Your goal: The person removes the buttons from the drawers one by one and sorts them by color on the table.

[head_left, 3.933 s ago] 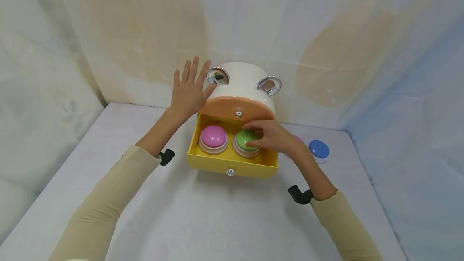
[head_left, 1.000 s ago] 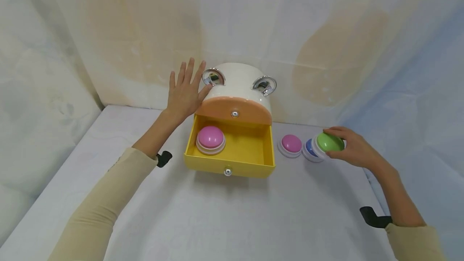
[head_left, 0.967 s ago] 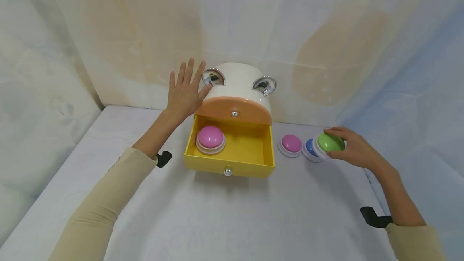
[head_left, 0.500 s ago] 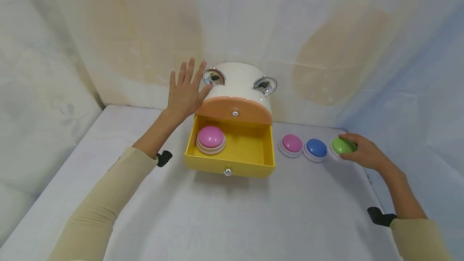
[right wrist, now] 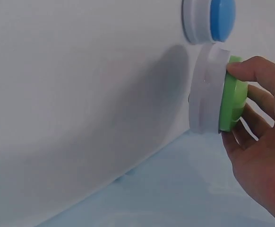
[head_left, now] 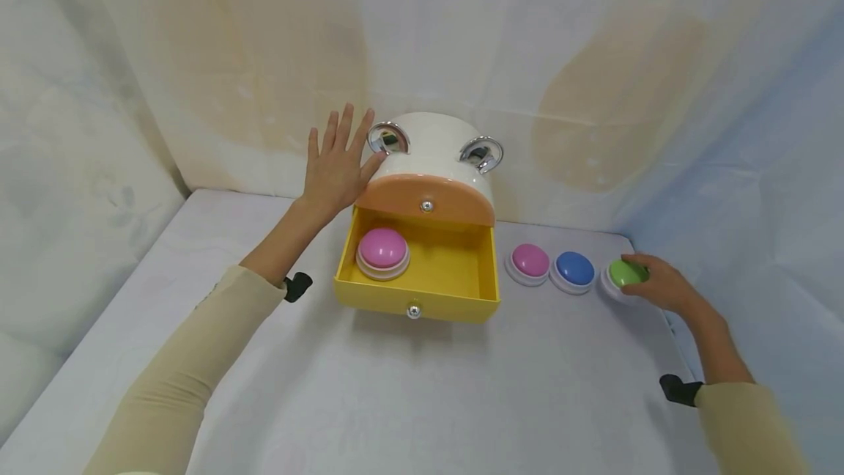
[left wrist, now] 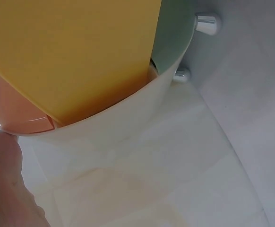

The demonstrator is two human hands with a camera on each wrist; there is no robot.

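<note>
My right hand [head_left: 649, 284] grips a green dome button [head_left: 623, 273] on a white base, set down on the table at the far right; the right wrist view shows fingers curled round the green button [right wrist: 229, 101]. To its left sit a blue button [head_left: 574, 270] [right wrist: 218, 19] and a pink button [head_left: 530, 261]. My left hand [head_left: 338, 163] rests flat, fingers spread, against the left side of a white cabinet [head_left: 435, 152] with an orange upper drawer front [head_left: 425, 200]. The cabinet's yellow drawer [head_left: 422, 303] is pulled out and holds another pink button [head_left: 383, 250].
The white table [head_left: 422, 394] is walled by draped cloth at the back and sides. The table's right edge lies just beyond the green button. In the left wrist view the yellow drawer [left wrist: 76, 52] is seen from below, with chrome feet [left wrist: 206, 23].
My right hand lifted the green button out of the yellow drawer, carried it right past the blue button and lowered it onto the table. The left hand stayed put.
</note>
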